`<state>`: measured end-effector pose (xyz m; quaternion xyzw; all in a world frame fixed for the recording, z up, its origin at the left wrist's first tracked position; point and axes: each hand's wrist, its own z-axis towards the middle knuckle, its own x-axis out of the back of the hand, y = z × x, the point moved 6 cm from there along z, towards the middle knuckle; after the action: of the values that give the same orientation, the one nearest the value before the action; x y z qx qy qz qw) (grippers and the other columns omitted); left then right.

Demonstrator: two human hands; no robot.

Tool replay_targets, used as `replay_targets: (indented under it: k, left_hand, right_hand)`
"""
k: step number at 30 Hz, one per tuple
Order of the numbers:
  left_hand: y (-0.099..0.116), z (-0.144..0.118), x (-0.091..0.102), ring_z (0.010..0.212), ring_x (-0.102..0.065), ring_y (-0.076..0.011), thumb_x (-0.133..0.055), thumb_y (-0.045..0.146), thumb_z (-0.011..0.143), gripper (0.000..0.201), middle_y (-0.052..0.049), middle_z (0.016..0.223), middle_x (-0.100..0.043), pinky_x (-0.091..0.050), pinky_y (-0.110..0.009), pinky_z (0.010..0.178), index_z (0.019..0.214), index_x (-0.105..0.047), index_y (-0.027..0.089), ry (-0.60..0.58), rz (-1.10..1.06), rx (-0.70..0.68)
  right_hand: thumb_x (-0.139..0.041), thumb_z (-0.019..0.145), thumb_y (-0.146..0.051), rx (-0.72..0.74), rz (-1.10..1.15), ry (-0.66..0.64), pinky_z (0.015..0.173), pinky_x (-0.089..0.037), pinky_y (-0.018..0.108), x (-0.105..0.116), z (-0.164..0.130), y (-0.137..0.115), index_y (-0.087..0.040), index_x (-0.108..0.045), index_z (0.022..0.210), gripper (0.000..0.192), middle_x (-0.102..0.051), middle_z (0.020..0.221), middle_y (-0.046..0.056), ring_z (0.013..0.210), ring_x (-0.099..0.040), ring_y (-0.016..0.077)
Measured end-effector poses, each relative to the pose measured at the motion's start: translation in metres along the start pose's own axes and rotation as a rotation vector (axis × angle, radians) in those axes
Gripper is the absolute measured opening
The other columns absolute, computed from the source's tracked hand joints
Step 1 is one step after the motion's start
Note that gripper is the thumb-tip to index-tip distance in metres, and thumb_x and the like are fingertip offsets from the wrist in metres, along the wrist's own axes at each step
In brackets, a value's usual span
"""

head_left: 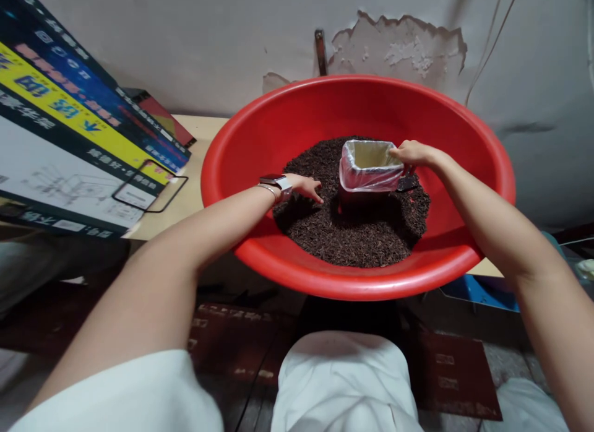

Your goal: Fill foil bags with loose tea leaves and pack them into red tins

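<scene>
A small box lined with a plastic bag (370,166) stands upright in the middle of a heap of dark grains (357,228), which fills the bottom of a wide red basin (260,141). The right hand (411,152) is the nearer one: it rests on the box's right rim, fingers closed over the folded edge of the bag, with a dark scoop-like object (408,183) lying just beneath it against the box's side; whether the hand also grips that object cannot be told. The left hand (304,187), a watch (276,182) on its wrist, lies to the left of the box, apart from it, fingers loosely spread and touching the grains, holding nothing visible. The box thus sits between the two hands, its open mouth facing up.

The basin rests on a pale tabletop (195,172) and overhangs its near edge, above the person's white-clad knees. To the left, printed cardboard cartons (69,129) lean on the tabletop. Behind is a grey wall with peeling plaster (399,48).
</scene>
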<state>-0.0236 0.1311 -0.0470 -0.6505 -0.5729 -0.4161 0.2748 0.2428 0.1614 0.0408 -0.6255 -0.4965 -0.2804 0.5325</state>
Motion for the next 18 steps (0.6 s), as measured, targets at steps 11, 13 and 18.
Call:
replay_targets:
  k: [11,13,18]
  left_hand:
    - [-0.029,0.011,0.010,0.126,-0.049,-0.0321,-0.071,0.031,0.085,0.066,-0.019,0.137,-0.055,-0.036,-0.043,0.107,0.138,-0.047,-0.001,-0.013,0.153,0.152]
    - [-0.035,0.009,0.018,0.125,-0.048,-0.0305,-0.069,0.029,0.088,0.064,-0.020,0.138,-0.054,-0.034,-0.044,0.108,0.137,-0.045,-0.006,0.006,0.153,0.168]
    - [-0.052,0.015,0.022,0.125,-0.046,-0.0298,-0.066,0.031,0.091,0.064,-0.021,0.136,-0.053,-0.032,-0.045,0.107,0.132,-0.045,-0.012,-0.017,0.182,0.180]
  right_hand:
    - [-0.033,0.101,-0.026,0.070,0.084,-0.073,0.086,-0.053,0.041,-0.002,-0.002,0.000,-0.004,-0.055,0.075,0.041,-0.068,0.088,0.019,0.094,-0.069,0.0221]
    - [-0.032,0.100,-0.024,0.053,0.086,-0.088,0.086,-0.053,0.040,-0.002,-0.002,0.003,-0.005,-0.056,0.075,0.039,-0.068,0.084,0.017,0.091,-0.070,0.0199]
    - [-0.031,0.097,-0.021,0.044,0.088,-0.093,0.084,-0.052,0.039,0.000,-0.003,0.010,-0.003,-0.059,0.078,0.039,-0.068,0.072,0.012,0.080,-0.070,0.0165]
